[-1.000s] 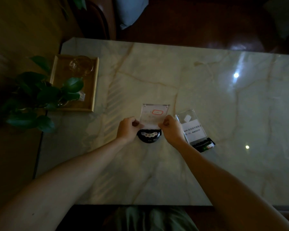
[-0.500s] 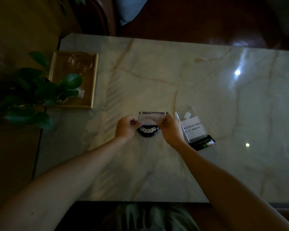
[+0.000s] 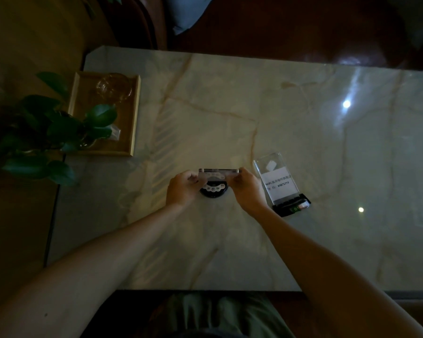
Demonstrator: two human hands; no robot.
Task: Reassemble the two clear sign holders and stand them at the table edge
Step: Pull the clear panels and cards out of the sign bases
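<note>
A pale cream marble tabletop (image 3: 230, 113) runs with tan and amber veins. A honey-brown wooden tray (image 3: 132, 132) carries an amber-tinted glass dish (image 3: 114, 87), beside dark green plant leaves (image 3: 59, 128). A clear acrylic panel (image 3: 217, 175) sits over a black round base (image 3: 213, 191) dotted white. The second clear sign holder (image 3: 277, 182) shows a white card with black print, on a black base (image 3: 292, 208) flecked green.

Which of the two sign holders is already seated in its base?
The right-hand sign holder, with the WiFi card, sits in its rectangular black base, untouched. The other clear panel is held by both hands above the round black base.
</note>
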